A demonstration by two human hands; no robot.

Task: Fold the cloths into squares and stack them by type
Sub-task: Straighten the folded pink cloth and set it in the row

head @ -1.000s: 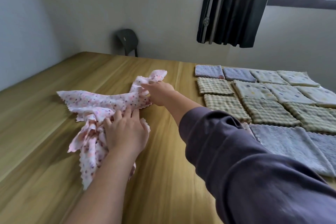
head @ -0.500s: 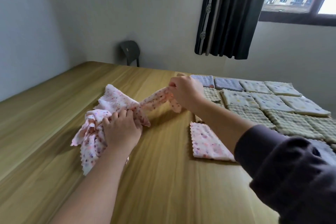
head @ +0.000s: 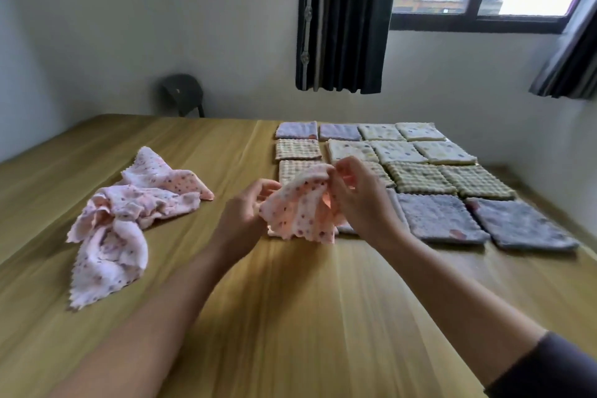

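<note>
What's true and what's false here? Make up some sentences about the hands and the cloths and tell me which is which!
1. The left hand and the right hand both hold the pink dotted cloth. True.
2. The unfolded pink cloths lie to the right of the hands. False: they lie to the left.
3. The folded cloths lie in rows on the table. True.
4. The dark chair stands on the table. False: it stands behind it, by the wall.
</note>
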